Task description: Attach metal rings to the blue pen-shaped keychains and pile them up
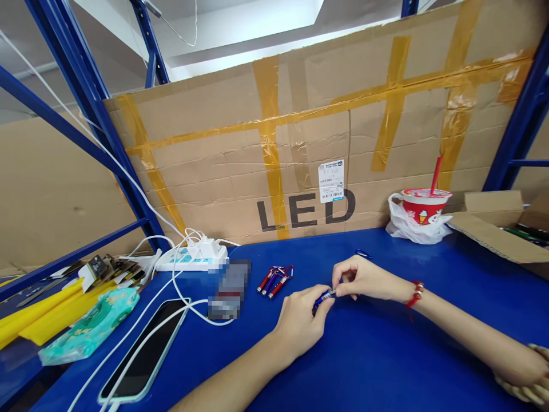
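Observation:
Over the blue table my left hand (302,315) is closed around a small blue metal tube (322,298), which looks like a keychain flashlight. Thumb and fingers of my right hand (354,277) pinch at the tube's far end, where a small silvery part shows; its exact form is too small to tell. Just beyond my right hand lies a slim blue piece (363,253), partly hidden by the hand. To the left of my hands, several similar keychain flashlights (274,281), red and purple with carabiner clips, lie close together.
At left are a phone (146,349) with white cables across it, a blurred dark object (231,289), a power strip (195,257), and a teal plastic packet (94,326). A red cup (424,209) with straw and an open cardboard box (493,229) stand back right. Taped cardboard (214,177) walls the back.

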Demonstrator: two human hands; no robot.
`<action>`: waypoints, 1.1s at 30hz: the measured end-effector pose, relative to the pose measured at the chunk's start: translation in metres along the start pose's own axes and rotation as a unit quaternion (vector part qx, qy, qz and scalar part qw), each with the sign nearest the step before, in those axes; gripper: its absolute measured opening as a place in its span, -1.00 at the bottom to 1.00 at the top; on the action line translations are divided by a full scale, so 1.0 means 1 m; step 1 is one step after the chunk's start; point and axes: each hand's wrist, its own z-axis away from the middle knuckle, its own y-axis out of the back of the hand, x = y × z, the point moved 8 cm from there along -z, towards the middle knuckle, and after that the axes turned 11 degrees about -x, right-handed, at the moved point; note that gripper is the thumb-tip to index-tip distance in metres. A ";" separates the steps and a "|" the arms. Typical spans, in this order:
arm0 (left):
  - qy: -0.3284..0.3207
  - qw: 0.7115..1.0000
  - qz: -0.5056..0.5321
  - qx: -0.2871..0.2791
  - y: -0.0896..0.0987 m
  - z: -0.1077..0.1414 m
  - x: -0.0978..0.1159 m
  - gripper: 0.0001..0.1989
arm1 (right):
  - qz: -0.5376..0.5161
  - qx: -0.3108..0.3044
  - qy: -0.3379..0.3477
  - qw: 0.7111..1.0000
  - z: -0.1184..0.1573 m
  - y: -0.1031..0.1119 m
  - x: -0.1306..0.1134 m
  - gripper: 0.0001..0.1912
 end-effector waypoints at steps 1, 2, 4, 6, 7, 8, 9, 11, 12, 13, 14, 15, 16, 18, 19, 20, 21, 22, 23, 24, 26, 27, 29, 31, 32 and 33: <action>0.000 1.000 -0.002 0.000 0.000 0.000 0.000 -0.79 | -0.001 0.001 0.000 1.000 0.000 0.000 0.000 -0.71; 0.000 1.000 -0.003 0.000 0.000 0.000 0.000 -0.79 | -0.001 0.002 -0.001 1.000 0.000 0.000 0.000 -0.71; 0.000 1.000 -0.005 -0.001 -0.001 0.000 -0.001 -0.79 | 0.000 0.002 0.000 1.000 0.000 0.000 0.000 -0.72; 0.002 1.000 -0.003 -0.001 0.000 0.000 -0.001 -0.79 | 0.003 0.001 0.002 1.000 0.000 0.000 0.000 -0.72; 0.002 1.000 -0.002 -0.002 0.000 0.000 -0.001 -0.79 | 0.005 0.001 0.003 1.000 0.000 0.000 0.000 -0.72; 0.003 1.000 -0.003 -0.002 0.000 -0.001 -0.001 -0.78 | 0.006 0.001 0.003 1.000 0.000 0.000 0.000 -0.72; 0.002 1.000 -0.004 -0.002 0.000 0.000 -0.001 -0.78 | 0.007 0.001 0.003 1.000 0.000 0.000 0.001 -0.72; 0.001 1.000 -0.007 -0.002 0.000 0.000 -0.001 -0.78 | 0.008 0.001 0.001 1.000 -0.001 0.000 0.001 -0.71; 0.001 1.000 -0.008 -0.001 0.000 0.000 0.000 -0.78 | 0.008 0.001 0.000 1.000 -0.001 0.000 0.001 -0.70; 0.001 1.000 -0.008 -0.001 0.000 0.000 0.000 -0.78 | 0.009 0.001 0.000 1.000 -0.001 0.000 0.002 -0.70; 0.001 1.000 -0.008 -0.002 0.000 0.000 0.000 -0.77 | 0.010 0.001 0.000 1.000 -0.001 0.000 0.002 -0.70; 0.001 1.000 -0.007 -0.002 0.000 0.000 0.000 -0.77 | 0.010 0.001 0.000 1.000 -0.001 0.000 0.002 -0.70; 0.002 1.000 -0.005 -0.002 0.000 0.000 0.000 -0.77 | 0.010 0.001 -0.001 1.000 -0.001 0.000 0.001 -0.69; 0.001 1.000 -0.002 -0.001 0.001 0.000 0.000 -0.77 | 0.010 0.004 -0.004 1.000 0.000 0.000 0.001 -0.69; 0.001 1.000 -0.001 0.000 0.001 0.000 0.000 -0.77 | 0.010 0.006 -0.006 1.000 0.000 0.001 0.001 -0.69; 0.001 1.000 0.000 0.000 0.001 0.000 0.000 -0.77 | 0.010 0.006 -0.007 1.000 0.000 0.001 0.001 -0.69; 0.002 1.000 0.000 0.000 0.001 0.000 0.000 -0.77 | 0.010 0.007 -0.008 1.000 0.000 0.001 0.001 -0.69; 0.004 1.000 -0.001 -0.001 0.000 0.000 0.000 -0.77 | 0.009 0.009 -0.010 1.000 0.001 0.001 0.000 -0.69; 0.005 1.000 -0.001 -0.002 0.000 0.000 0.000 -0.77 | 0.010 0.009 -0.011 1.000 0.001 0.001 0.000 -0.69; 0.006 1.000 -0.002 -0.003 0.000 0.000 0.000 -0.77 | 0.011 0.008 -0.011 1.000 0.001 0.001 0.000 -0.69; 0.005 1.000 -0.004 -0.003 -0.001 0.000 0.000 -0.77 | 0.013 0.007 -0.012 1.000 0.001 0.001 -0.001 -0.68; 0.004 1.000 -0.005 -0.003 -0.001 0.000 0.000 -0.77 | 0.015 0.005 -0.012 1.000 0.001 0.001 -0.001 -0.68; 0.004 1.000 -0.006 -0.003 0.000 0.000 0.000 -0.77 | 0.016 0.002 -0.012 1.000 0.001 0.000 -0.001 -0.68; 0.003 1.000 -0.006 -0.004 0.000 0.000 0.000 -0.77 | 0.017 0.000 -0.011 1.000 0.000 0.000 -0.001 -0.69; 0.003 1.000 -0.006 -0.004 0.000 0.000 0.000 -0.77 | 0.017 -0.001 -0.010 1.000 0.000 0.000 -0.002 -0.69; 0.002 1.000 -0.006 -0.004 0.000 0.000 0.001 -0.77 | 0.016 -0.001 -0.009 1.000 0.001 0.000 -0.002 -0.69</action>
